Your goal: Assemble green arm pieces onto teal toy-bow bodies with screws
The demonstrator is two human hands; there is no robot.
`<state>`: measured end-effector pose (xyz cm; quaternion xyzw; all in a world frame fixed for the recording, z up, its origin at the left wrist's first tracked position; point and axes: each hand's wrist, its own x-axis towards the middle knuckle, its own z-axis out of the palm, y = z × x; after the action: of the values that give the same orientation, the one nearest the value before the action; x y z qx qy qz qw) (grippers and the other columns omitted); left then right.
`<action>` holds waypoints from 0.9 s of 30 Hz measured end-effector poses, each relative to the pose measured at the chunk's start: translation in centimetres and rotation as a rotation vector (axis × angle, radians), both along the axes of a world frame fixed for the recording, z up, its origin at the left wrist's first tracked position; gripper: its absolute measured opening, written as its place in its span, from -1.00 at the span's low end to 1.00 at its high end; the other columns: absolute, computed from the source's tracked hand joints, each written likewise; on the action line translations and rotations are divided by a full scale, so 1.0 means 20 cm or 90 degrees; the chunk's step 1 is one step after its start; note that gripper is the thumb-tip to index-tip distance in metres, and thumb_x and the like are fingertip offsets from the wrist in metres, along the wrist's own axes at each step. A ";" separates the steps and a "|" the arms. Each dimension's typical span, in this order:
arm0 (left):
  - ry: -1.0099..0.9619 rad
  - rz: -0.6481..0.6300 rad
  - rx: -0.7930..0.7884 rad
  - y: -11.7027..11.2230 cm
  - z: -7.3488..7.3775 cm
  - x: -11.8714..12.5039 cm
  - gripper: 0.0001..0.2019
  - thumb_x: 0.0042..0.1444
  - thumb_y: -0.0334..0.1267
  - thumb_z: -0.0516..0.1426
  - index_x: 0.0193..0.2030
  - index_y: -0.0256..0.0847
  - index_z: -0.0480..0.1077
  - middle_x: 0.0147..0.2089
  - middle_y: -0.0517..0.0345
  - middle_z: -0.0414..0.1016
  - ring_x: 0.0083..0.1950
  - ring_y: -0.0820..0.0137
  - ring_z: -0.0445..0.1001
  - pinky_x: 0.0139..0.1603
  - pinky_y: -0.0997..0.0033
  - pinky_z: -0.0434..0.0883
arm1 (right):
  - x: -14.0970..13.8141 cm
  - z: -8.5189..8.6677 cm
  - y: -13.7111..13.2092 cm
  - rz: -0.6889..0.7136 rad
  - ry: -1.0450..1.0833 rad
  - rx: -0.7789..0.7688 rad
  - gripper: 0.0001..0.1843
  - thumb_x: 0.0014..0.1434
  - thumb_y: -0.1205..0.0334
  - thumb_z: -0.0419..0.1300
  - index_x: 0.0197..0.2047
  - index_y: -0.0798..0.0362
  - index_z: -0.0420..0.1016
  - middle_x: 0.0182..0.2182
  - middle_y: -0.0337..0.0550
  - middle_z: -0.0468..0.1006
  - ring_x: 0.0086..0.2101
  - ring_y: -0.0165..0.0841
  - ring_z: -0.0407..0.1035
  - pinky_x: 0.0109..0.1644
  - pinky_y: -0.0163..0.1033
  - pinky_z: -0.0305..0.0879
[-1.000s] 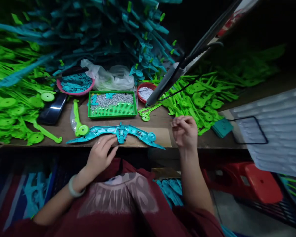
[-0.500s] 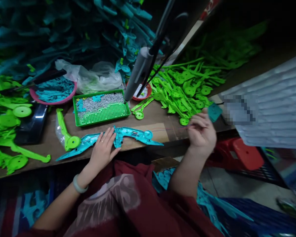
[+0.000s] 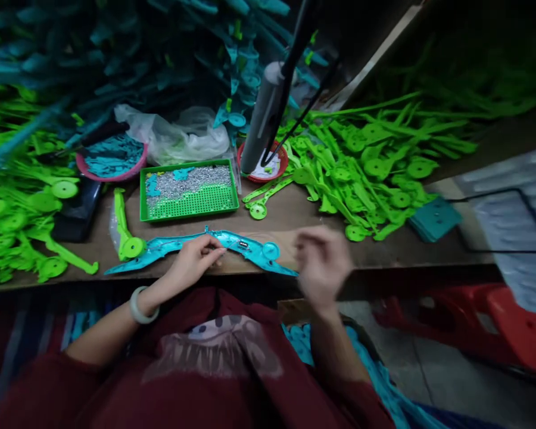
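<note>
A bow-shaped blue plastic shell [image 3: 165, 245] lies along the bench's front edge, its hollow side with a small dark-and-silver part facing up. My left hand [image 3: 197, 257] rests at its middle, thumb and forefinger pinched together over the inside; what lies between the tips is too small to make out. To the right of the shell, my right hand [image 3: 324, 262] hangs above the bench edge, fingers curled but smeared by motion. Whether it holds anything does not show.
Behind the shell stands a green tray [image 3: 190, 210] of small metal pieces. Bowls, pink [image 3: 111, 177] and red [image 3: 282, 170], hold parts. Green plastic pieces [image 3: 361, 161] are heaped on both sides. A grey cylindrical tool [image 3: 263, 119] hangs over the bench. Teal plates [image 3: 435, 219] lie right.
My right hand has come left, toward the shell, from beside the teal plates, where a thin wire ran to it. My left hand has gone from lying flat to pinching. The view has shifted.
</note>
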<state>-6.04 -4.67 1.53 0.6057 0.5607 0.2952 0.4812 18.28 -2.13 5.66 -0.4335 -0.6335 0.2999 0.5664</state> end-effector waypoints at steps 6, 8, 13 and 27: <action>-0.201 0.095 -0.232 0.07 0.03 0.02 -0.62 0.02 0.08 0.30 -0.34 -0.24 0.44 -0.47 0.16 0.58 -0.45 0.43 0.52 -0.38 0.48 0.44 | -0.31 -0.29 -0.05 0.173 -0.221 -0.011 -0.84 0.30 0.28 0.14 -0.07 0.05 0.48 -0.30 -0.09 0.52 -0.32 -0.34 0.42 -0.27 -0.24 0.35; -0.229 0.076 -0.273 0.08 0.04 0.01 -0.63 -0.06 0.01 0.36 -0.27 -0.26 0.53 -0.32 0.08 0.65 -0.29 0.36 0.60 -0.21 0.42 0.51 | -0.30 -0.30 -0.01 0.172 -0.213 -0.036 -0.86 0.34 0.30 0.08 -0.16 0.05 0.48 -0.36 -0.13 0.50 -0.34 -0.36 0.40 -0.25 -0.26 0.33; -0.261 0.091 -0.261 0.09 0.04 0.00 -0.71 -0.10 -0.14 0.41 -0.25 -0.23 0.59 -0.26 0.09 0.67 -0.22 0.33 0.62 -0.13 0.40 0.52 | -0.24 -0.25 0.02 0.203 -0.135 -0.128 -0.88 0.29 0.29 0.14 -0.23 0.05 0.51 -0.43 -0.21 0.47 -0.42 -0.42 0.34 -0.33 -0.30 0.25; -0.032 0.034 0.100 0.06 0.07 0.02 -0.96 0.16 -0.33 0.26 -0.28 -0.18 0.58 -0.24 0.13 0.60 -0.22 0.38 0.55 -0.17 0.43 0.44 | -0.30 -0.26 0.00 0.263 0.101 -0.465 -0.78 0.21 0.08 0.22 -0.21 0.04 0.57 -0.55 -0.30 0.43 -0.64 -0.51 0.22 -0.56 -0.34 0.13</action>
<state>-5.73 -3.50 3.03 0.6187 0.5397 0.3661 0.4380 12.28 -2.19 0.39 -0.4451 -0.5138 0.6443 0.3503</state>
